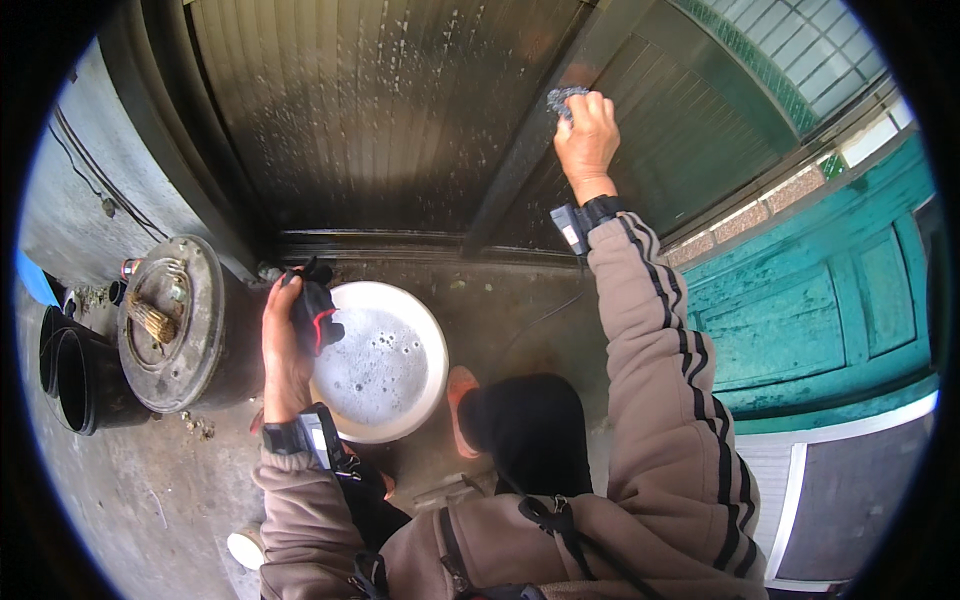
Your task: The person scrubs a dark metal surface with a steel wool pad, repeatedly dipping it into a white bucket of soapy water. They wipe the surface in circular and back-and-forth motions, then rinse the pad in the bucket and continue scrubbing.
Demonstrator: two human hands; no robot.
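With my right hand [589, 139] I grip a grey metal scouring pad [564, 100] against the upright frame bar [529, 139] of a dark, wet door. White droplets speckle the ribbed door panel [367, 120] to its left. My left hand [283, 337] is closed around a bunched black cloth with a red edge [309, 304], over the left rim of a cream-coloured basin [437, 352]. Sudsy water [375, 375] fills much of the basin, which stands on the floor near the door's bottom track. Part of the cloth is hidden by my fingers.
A lidded bin [214, 330] stands left of the basin, with a bundled brush-like object [152, 319] on its lid. Black buckets [88, 382] are farther left. A teal panelled door [780, 330] lies on the right. A thin cable [546, 313] crosses near my shoe [461, 409].
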